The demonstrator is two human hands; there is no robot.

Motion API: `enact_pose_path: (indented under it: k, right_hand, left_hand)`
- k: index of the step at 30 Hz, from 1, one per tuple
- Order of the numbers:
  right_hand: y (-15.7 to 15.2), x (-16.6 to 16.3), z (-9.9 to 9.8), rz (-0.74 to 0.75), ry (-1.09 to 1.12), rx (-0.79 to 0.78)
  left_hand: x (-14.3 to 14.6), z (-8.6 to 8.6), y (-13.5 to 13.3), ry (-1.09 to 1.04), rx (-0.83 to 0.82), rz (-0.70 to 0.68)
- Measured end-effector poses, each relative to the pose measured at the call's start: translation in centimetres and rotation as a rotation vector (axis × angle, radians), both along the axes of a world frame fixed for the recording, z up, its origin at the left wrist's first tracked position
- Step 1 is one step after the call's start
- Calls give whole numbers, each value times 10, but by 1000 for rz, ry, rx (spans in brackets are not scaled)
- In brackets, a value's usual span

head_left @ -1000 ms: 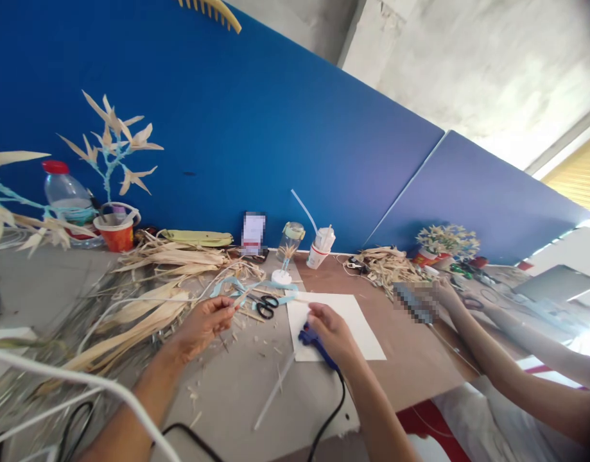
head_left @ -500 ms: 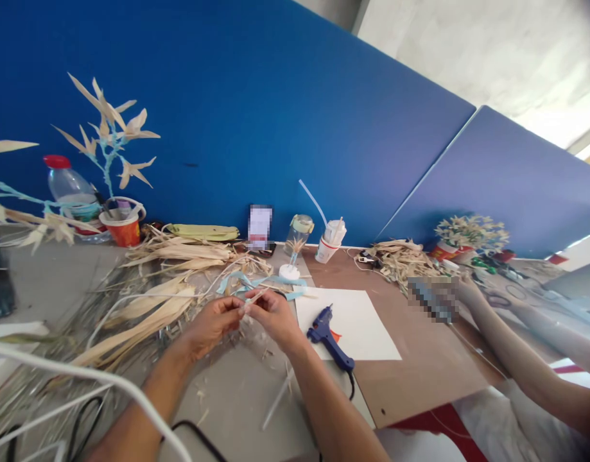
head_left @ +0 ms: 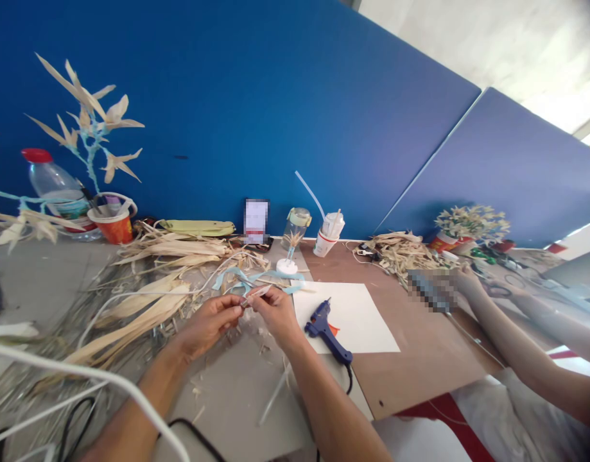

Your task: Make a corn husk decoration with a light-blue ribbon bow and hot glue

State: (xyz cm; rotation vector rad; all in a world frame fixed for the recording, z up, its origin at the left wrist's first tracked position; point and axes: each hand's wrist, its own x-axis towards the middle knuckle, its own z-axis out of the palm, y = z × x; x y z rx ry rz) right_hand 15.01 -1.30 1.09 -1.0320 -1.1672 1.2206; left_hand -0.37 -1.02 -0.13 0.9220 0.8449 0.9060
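My left hand (head_left: 216, 321) and my right hand (head_left: 274, 316) meet fingertip to fingertip above the grey tabletop. Both are closed in a pinch on a small pale strip (head_left: 254, 295), which looks like dried corn husk; the fingers hide part of it. Just behind them lie light blue ribbon strips (head_left: 232, 277) and a small husk flower (head_left: 291, 246) on a round white base (head_left: 287, 266). To the right, a blue hot glue gun (head_left: 328, 330) rests on a white sheet (head_left: 372, 321). Dried corn husks (head_left: 145, 305) are spread to the left.
A husk plant (head_left: 90, 128) stands in a red cup (head_left: 114, 224) beside a red-capped bottle (head_left: 58, 189). A phone (head_left: 256, 221), a jar (head_left: 297, 224) and a white cup (head_left: 326, 240) line the blue partition (head_left: 203, 96). White cable (head_left: 106, 378) crosses the left front. Another person's hand (head_left: 468, 279) is at right.
The view has shifted a little, so most things sit slightly higher and further left. Both hands stay together on the strip, with small finger movements.
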Motion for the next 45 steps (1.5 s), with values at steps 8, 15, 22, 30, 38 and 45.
enact_pose_path:
  k: [8,15,22,30,38,45]
  right_hand:
    - [2,5,-1,-2,59,-16]
    - [2,6,-1,-10,42,-7]
    - [3,5,-4,-30,52,-7]
    - [2,3,-3,-64,71,-25]
    - [2,1,-3,-57,81,-36]
    - [1,0,-2,-61,87,-38]
  left_hand:
    - [-3,-3,2,-71,12,15]
    - [-1,2,-1,-42,24,-8]
    - [1,4,-1,-49,16,26]
    - [7,1,-1,-49,9,78]
    - [8,0,0,-46,39,111]
    - [10,-2,1,-29,48,129]
